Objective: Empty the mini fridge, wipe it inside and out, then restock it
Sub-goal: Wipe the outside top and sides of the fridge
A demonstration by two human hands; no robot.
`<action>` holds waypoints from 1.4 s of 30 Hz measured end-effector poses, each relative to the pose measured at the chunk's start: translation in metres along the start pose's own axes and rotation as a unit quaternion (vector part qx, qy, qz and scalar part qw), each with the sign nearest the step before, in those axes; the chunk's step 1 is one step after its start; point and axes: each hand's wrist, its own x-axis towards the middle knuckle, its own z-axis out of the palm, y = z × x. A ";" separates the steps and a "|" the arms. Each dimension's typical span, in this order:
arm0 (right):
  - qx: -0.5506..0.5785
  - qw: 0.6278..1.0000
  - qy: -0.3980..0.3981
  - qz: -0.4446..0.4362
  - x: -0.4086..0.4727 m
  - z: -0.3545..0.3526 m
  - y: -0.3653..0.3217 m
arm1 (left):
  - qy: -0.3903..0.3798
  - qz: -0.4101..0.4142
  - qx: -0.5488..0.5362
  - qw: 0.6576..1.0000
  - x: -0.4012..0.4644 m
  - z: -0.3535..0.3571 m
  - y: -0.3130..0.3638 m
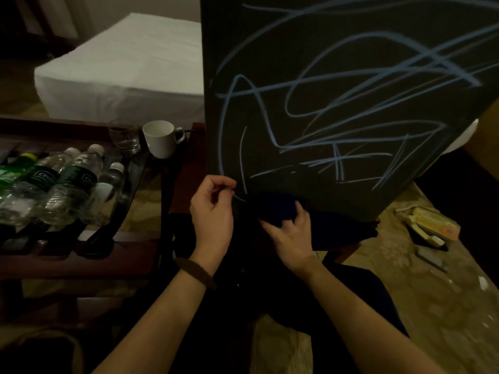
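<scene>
The black mini fridge (337, 76) fills the upper right, its dark face covered in blue scribbled lines. At its lower left corner my left hand (213, 211) curls its fingers round the fridge's edge. My right hand (290, 233) presses a dark blue cloth (275, 209) against the bottom of the fridge face, fingers spread over it. Several water bottles (73, 184) taken out lie on their sides on a dark wooden tray (81, 255) at the left.
A white mug (160, 139) and a clear glass (125, 139) stand at the tray's far end. A white bed (121, 68) lies behind. A yellow and orange packet (429, 225) lies on the patterned carpet at right.
</scene>
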 end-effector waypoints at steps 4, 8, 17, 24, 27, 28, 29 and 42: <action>0.041 0.999 -0.001 -0.022 0.001 -0.008 0.004 | 0.000 -0.015 -0.006 1.000 -0.002 0.001 -0.002; 0.069 0.990 0.117 0.037 0.052 -0.047 -0.017 | 0.051 -0.035 -0.058 0.996 0.003 0.003 -0.003; -0.080 0.977 -0.059 -0.191 0.003 0.013 -0.009 | 0.150 -0.089 -0.119 0.977 0.017 -0.008 -0.004; -0.016 0.986 0.136 -0.098 0.057 -0.034 -0.033 | 0.143 -0.088 -0.127 0.978 0.013 -0.011 -0.010; 0.023 0.969 0.237 -0.067 0.094 -0.049 -0.051 | 0.155 -0.056 -0.132 0.978 0.013 -0.010 -0.010; 0.015 0.963 0.253 -0.091 0.093 -0.042 -0.052 | 0.158 -0.049 -0.127 0.978 0.015 -0.010 -0.010; 0.005 0.959 0.253 -0.124 0.086 -0.031 -0.050 | 0.161 -0.047 -0.120 0.978 0.017 -0.011 -0.012; 0.042 0.970 0.239 0.008 0.121 -0.076 -0.073 | 0.154 -0.021 -0.066 0.986 0.011 -0.014 -0.011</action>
